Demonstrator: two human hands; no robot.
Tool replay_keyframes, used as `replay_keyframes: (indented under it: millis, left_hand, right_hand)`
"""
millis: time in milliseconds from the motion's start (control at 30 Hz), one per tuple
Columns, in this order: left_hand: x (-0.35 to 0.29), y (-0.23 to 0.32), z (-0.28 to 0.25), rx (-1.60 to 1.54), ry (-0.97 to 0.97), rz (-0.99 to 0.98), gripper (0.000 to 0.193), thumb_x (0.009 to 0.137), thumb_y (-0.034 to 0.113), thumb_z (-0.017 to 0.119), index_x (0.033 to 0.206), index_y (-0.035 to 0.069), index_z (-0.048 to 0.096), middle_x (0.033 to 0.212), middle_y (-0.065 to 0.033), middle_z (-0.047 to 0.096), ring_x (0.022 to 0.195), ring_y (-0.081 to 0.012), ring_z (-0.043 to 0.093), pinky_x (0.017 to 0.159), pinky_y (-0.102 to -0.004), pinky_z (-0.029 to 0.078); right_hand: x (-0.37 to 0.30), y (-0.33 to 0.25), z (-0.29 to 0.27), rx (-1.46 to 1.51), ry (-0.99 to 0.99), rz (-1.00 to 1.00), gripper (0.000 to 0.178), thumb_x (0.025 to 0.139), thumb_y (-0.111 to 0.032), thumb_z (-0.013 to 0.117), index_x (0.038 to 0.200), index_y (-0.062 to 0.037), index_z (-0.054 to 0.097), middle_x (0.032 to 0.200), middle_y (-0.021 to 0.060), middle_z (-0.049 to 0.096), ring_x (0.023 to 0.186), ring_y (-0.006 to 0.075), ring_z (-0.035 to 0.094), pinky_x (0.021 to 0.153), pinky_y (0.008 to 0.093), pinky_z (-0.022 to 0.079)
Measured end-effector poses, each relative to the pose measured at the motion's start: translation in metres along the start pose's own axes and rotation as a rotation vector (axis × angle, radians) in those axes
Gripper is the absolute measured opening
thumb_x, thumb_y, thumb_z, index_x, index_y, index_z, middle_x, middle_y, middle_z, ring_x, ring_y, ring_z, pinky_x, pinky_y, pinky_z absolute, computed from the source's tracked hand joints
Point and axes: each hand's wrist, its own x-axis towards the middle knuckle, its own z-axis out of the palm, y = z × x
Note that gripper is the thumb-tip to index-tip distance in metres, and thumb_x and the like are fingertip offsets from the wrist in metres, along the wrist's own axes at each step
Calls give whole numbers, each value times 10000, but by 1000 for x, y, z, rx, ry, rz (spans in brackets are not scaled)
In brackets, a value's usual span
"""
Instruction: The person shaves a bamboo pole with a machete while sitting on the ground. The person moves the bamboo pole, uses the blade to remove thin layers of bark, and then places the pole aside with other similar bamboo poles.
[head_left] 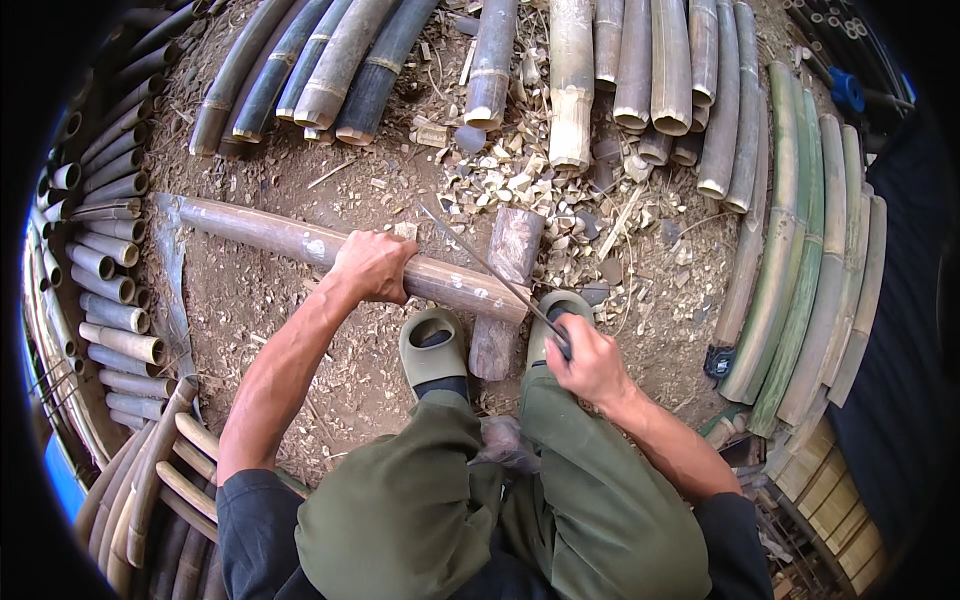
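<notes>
At the centre of my view and reaching out toward ten o'clock, a bamboo pole [450, 281] lies across a short log [517, 243], its near end resting just beyond that block. The left hand [375, 268], between nine and ten, has its fingers wrapped over the pole, well back from the end. At four o'clock, the right hand [592, 365] has its fingers closed around the dark handle of a long blade [470, 249], which slants toward eleven across the pole's near end; I cannot tell whether the edge touches. To do this blade work well, I would press the pole firmly onto the log, take light, even strokes, and turn the pole between them. I would also want the left fingers outside the blade's sweep, since its tip points up past their side, and the strokes aimed clear of the clogs [440, 362], which stand on either side of the log's lower end. Farther out, pale chips [500, 190] litter the ground near one o'clock, cut bamboo poles [490, 80] lie at twelve, greener lengths [800, 285] at three, and a stack [115, 313] at nine.
</notes>
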Motion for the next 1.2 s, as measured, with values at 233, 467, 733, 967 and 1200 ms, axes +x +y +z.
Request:
replay_keyframes:
  millis: [233,467,733,967,1200]
  left_hand:
    - [-10,2,27,22,164,23,420,633,303,788,978,104,656,926,-82,697,927,-274,682,885,-429,548]
    - [-28,-4,29,42,320,39,350,663,197,751,983,109,641,958,-84,686,984,-249,671,926,-461,504]
    - [-21,1,46,86,466,86,498,598,264,839,1020,115,620,950,-65,659,973,-256,649,933,-450,474]
    - [-5,12,63,82,688,121,435,656,226,788,1050,134,629,945,-35,639,947,-236,636,950,-451,447]
    - [-7,-4,67,140,792,141,422,682,187,754,1077,123,620,986,-34,641,967,-222,620,961,-447,431]
  right_hand:
    - [8,-19,-12,201,20,100,335,943,-248,647,1147,-4,541,839,247,665,719,439,675,612,474,553]
    - [19,-2,-6,1,-318,318,314,958,-259,617,1123,-2,545,847,258,671,742,455,679,627,506,558]
    - [-6,25,16,-233,-312,270,320,944,-254,639,1073,24,546,806,232,663,718,393,693,610,448,554]
    - [13,-6,-10,203,75,-62,334,953,-273,637,1088,23,563,787,209,660,684,368,698,593,440,565]
    - [17,23,4,63,-273,293,309,972,-281,614,1051,8,540,742,240,651,694,413,690,562,466,528]
